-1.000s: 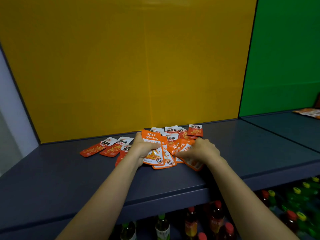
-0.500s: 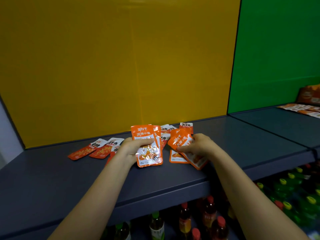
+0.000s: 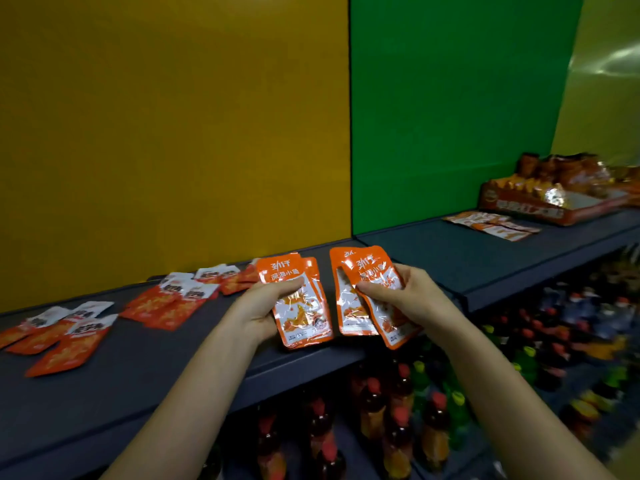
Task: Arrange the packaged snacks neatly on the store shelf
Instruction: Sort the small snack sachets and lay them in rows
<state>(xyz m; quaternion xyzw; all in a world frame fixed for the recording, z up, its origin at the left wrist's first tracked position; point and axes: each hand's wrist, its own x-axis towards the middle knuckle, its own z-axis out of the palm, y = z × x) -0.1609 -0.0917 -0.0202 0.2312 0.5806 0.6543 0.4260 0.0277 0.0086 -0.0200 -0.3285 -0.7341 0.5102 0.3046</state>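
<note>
Two hands: the left hand (image 3: pixel 265 308) grips about two orange fish-snack packets (image 3: pixel 300 303), the right hand (image 3: pixel 407 294) two more (image 3: pixel 367 292). Roughly ten red-and-white packets (image 3: pixel 166 301) lie on the shelf (image 3: pixel 145 368), too overlapped to count exactly. One display box (image 3: pixel 550 197) and many blurred bottles (image 3: pixel 398 410).

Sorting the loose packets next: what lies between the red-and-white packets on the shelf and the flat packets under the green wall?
In the head view, both hands: the left hand and right hand, each holding orange packets above the dark shelf.

Yellow back panel (image 3: pixel 173 133) stands beside a green back panel (image 3: pixel 450 116); coloured-cap drink bottles (image 3: pixel 398 410) crowd the lower level.
</note>
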